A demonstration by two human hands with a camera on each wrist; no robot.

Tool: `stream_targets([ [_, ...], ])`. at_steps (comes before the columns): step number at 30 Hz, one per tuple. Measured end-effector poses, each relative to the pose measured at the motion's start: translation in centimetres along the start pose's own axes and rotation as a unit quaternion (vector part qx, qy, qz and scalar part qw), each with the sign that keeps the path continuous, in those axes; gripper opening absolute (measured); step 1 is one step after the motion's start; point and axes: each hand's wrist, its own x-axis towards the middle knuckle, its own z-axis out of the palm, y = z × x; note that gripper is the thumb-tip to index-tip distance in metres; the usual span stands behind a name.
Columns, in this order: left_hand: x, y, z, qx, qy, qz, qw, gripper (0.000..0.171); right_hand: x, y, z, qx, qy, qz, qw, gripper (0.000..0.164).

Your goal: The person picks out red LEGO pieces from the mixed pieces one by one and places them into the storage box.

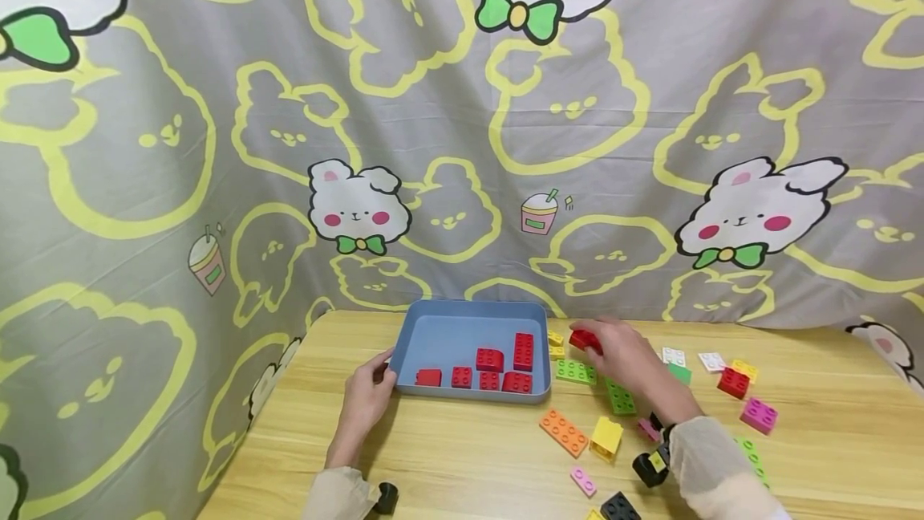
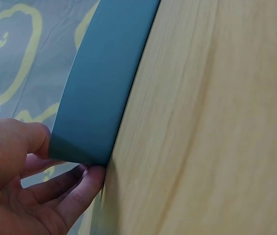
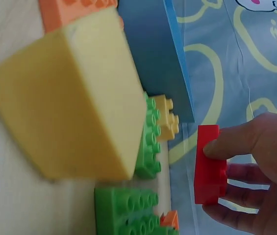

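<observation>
At its front left corner, the blue tray (image 1: 440,335) is held by my left hand (image 1: 366,393). In the left wrist view, the thumb lies at the rim of the tray wall (image 2: 101,88) and other fingertips touch its lower edge. Several red toy bricks (image 1: 523,351) lie inside the tray, mostly toward the front and right. My right hand (image 1: 626,353) pinches a red brick (image 3: 207,169) between thumb and fingers, just right of the tray. The right wrist view shows that brick held above the table, apart from the green bricks (image 3: 150,142).
Loose bricks are spread right of the tray: an orange one (image 1: 564,432), a yellow one (image 1: 605,438), a black one (image 1: 619,507), a magenta one (image 1: 759,415) and another red one (image 1: 733,381). A patterned curtain (image 1: 447,143) hangs behind the wooden table (image 1: 462,456) and along its left.
</observation>
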Motion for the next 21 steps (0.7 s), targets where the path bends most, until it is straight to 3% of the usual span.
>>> stream_targets([
  [12, 0.0, 0.1, 0.0, -0.001, -0.008, -0.006, 1.0000, 0.043, 1.3, -2.0, 0.6, 0.002, -0.006, -0.010, 1.000, 0.045],
  [21, 0.0, 0.2, 0.0, -0.003, -0.007, -0.007, 0.9999, 0.043, 2.3, -3.6, 1.0, 0.008, 0.007, -0.052, 0.999, 0.040],
])
